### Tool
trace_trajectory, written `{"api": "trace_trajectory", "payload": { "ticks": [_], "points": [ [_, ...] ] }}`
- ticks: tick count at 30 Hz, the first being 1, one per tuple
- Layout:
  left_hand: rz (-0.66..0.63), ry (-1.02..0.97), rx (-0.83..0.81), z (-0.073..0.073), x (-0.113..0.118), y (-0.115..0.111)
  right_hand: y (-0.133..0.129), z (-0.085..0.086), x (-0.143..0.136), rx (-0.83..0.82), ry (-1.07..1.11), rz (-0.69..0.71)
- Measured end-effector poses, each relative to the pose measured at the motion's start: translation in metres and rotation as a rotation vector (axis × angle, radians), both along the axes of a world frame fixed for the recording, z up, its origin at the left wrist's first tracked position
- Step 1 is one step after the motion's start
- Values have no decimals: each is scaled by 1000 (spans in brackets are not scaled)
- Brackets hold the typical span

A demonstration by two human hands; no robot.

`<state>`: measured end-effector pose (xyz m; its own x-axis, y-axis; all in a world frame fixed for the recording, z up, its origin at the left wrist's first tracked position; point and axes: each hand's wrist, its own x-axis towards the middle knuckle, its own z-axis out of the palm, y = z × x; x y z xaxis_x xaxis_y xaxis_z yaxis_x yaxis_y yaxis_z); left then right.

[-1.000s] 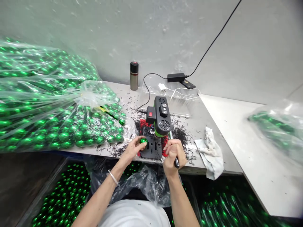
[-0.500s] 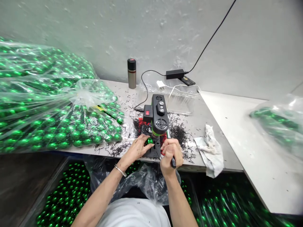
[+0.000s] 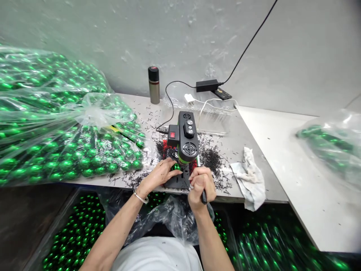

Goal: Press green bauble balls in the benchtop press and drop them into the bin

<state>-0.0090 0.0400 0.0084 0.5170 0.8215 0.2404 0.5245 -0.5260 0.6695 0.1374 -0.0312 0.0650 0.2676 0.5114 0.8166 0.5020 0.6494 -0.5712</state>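
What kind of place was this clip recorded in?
Most likely a small workshop or factory workstation. What suggests it: a large clear bag of shiny green balls, a black bench machine whose lever the right hand grips, and small dark bits strewn over the table.

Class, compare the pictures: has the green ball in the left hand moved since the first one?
Yes. Judged against the machine, the ball in the left hand has shifted right, closer to the machine's head.

Glossy metallic-looking ball, matt plastic-looking machine, shiny plastic bag, matt cloth rag.
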Motion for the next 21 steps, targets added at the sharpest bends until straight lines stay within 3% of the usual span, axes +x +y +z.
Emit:
{"api": "trace_trajectory", "payload": {
  "ticks": [3,7,11,21],
  "points": [
    [5,46,5,1,6,-4,0,-2,1,4,-4,-9],
    [148,39,86,-12,14,-18,0,-3,1,-1,-3,-2],
    [196,-15,142,-24,17,-24,0,-7,1,6,-12,-3],
    [208,-34,151,-28,19,-25,4,-43,4,59,-55,-41]
  ]
}}
